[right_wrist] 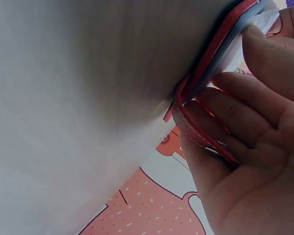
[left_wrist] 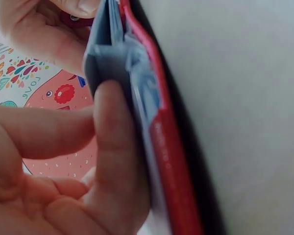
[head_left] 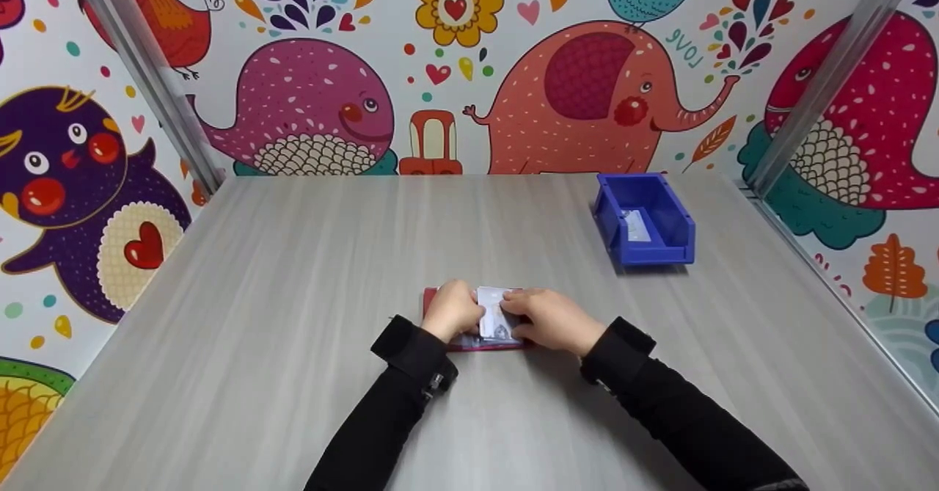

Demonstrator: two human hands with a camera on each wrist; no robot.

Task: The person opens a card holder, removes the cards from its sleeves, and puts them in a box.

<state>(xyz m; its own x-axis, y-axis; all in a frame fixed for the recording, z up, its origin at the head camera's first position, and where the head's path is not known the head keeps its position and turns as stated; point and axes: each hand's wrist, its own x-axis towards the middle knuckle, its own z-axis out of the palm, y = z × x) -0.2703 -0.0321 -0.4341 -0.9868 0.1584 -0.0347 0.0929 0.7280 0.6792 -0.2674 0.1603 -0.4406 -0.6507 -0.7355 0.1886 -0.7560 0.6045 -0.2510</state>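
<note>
A red card holder (head_left: 428,299) with a stack of clear plastic sleeves (left_wrist: 108,58) lies open on the table in front of me. On top sits a whitish card or sleeve page (head_left: 496,316) with a small printed picture. From the left, my left hand (head_left: 453,310) pinches the edge of a sleeve between thumb and finger. My right hand (head_left: 557,321) holds the other side, its thumb against the sleeves and its fingers beneath. A red strap (right_wrist: 201,129) with a metal snap hangs against the right fingers. Whether a loose card is between the fingers is hidden.
A blue plastic bin (head_left: 664,255) stands at the back right with a white card (head_left: 637,225) inside. Behind the grey table (head_left: 293,256) rises a wall with cartoon animals (head_left: 308,95). Metal posts (head_left: 158,80) stand at both back corners.
</note>
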